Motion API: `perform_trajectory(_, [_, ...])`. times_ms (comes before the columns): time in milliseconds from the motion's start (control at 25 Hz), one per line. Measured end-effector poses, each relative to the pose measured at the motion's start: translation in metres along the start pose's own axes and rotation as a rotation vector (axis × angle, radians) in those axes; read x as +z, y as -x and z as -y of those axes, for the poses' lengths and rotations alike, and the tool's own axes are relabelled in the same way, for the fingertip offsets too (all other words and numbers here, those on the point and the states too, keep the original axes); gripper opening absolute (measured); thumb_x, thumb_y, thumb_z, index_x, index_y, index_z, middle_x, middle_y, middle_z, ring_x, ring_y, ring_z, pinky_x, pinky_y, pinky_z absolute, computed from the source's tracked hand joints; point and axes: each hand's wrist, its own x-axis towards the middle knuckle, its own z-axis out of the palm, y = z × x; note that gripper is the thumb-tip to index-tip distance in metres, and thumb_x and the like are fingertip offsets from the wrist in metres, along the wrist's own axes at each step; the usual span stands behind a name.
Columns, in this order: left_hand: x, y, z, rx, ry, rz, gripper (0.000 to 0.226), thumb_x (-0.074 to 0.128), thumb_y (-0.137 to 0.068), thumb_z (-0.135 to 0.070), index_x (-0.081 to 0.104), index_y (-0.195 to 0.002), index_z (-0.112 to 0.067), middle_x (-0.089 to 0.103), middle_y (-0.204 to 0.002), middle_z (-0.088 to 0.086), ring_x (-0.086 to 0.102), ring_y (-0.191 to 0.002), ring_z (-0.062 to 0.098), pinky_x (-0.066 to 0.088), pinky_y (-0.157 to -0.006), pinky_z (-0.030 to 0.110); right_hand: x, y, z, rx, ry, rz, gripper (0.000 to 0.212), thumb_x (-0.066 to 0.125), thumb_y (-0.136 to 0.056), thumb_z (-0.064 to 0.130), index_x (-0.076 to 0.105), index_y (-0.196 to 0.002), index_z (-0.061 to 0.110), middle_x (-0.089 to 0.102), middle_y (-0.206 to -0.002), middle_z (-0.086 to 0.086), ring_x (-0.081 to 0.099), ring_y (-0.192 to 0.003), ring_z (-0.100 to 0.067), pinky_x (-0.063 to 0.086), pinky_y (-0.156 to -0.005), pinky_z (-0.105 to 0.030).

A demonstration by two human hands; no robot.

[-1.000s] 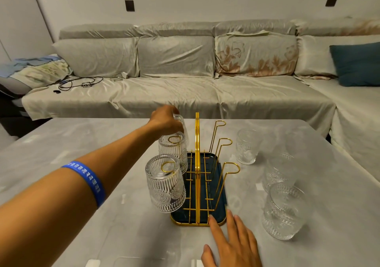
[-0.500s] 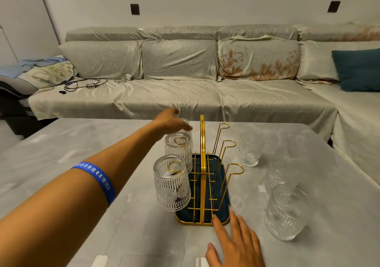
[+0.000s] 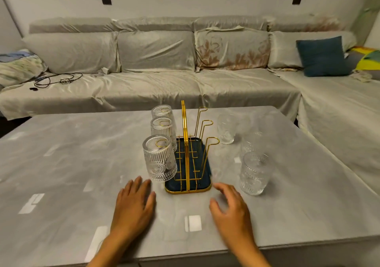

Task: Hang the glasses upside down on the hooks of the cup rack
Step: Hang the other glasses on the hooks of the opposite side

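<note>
Bare hands: left flat on table; right spread, empty.

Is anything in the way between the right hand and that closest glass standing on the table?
Nothing visible. The right hand is open over bare grey marble table, and the nearest upright ribbed clear glass stands just beyond it to the right. The gold wire cup rack sits off to the left of that path.
</note>
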Motion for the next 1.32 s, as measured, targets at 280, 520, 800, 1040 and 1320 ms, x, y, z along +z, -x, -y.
perform_trajectory(280, [0.0,0.008,-0.003,0.041,-0.166,0.125,0.074,0.007,-0.091,-0.067,-0.004,-0.153,-0.029,-0.012,-0.162,0.002,-0.014,-0.148,0.022,-0.008,-0.119,0.042,-0.058,-0.035,-0.038,0.407,-0.102,-0.221,0.091,0.08,-0.068,0.02,0.026,-0.141,0.028,0.047,-0.136,-0.012,0.048,-0.116,-0.036,0.044,-0.092,-0.047])
perform_trajectory(520, [0.0,0.014,0.0,0.074,-0.207,0.155,0.074,-0.006,-0.079,-0.079,-0.016,-0.144,-0.044,-0.02,-0.159,-0.002,-0.022,-0.146,0.02,-0.013,-0.118,0.045,-0.072,-0.051,-0.032,0.381,-0.083,-0.023,0.085,0.085,-0.06,0.037,0.04,-0.132,0.032,0.059,-0.124,-0.009,0.058,-0.102,-0.031,0.051,-0.084,-0.045])
perform_trajectory(800, [0.003,0.012,0.002,0.075,-0.212,0.164,0.077,-0.009,-0.077,-0.079,-0.017,-0.144,-0.044,-0.02,-0.159,-0.002,-0.022,-0.146,0.02,-0.012,-0.118,0.045,-0.137,-0.102,0.063,-0.007,-0.295,-0.194,0.059,0.081,-0.054,0.062,0.053,-0.104,0.048,0.062,-0.105,0.01,0.064,-0.089,-0.01,0.057,-0.073,-0.04])
perform_trajectory(1040, [-0.002,0.014,-0.002,0.069,-0.206,0.166,0.078,-0.006,-0.078,-0.078,-0.015,-0.146,-0.039,-0.017,-0.161,-0.001,-0.02,-0.147,0.02,-0.012,-0.118,0.044,-0.111,-0.127,0.119,-0.224,-0.038,-0.135,0.042,0.075,-0.067,0.055,0.062,-0.1,0.033,0.067,-0.093,0.011,0.063,-0.083,-0.01,0.056,-0.068,-0.037])
perform_trajectory(1320, [-0.002,0.013,-0.002,0.068,-0.199,0.156,0.08,-0.005,-0.078,-0.079,-0.01,-0.148,-0.041,-0.014,-0.162,-0.002,-0.018,-0.147,0.02,-0.013,-0.117,0.043,-0.078,-0.129,0.091,-0.256,0.113,-0.012,0.048,0.073,-0.071,0.052,0.067,-0.111,0.026,0.069,-0.108,0.0,0.062,-0.095,-0.019,0.056,-0.075,-0.036])
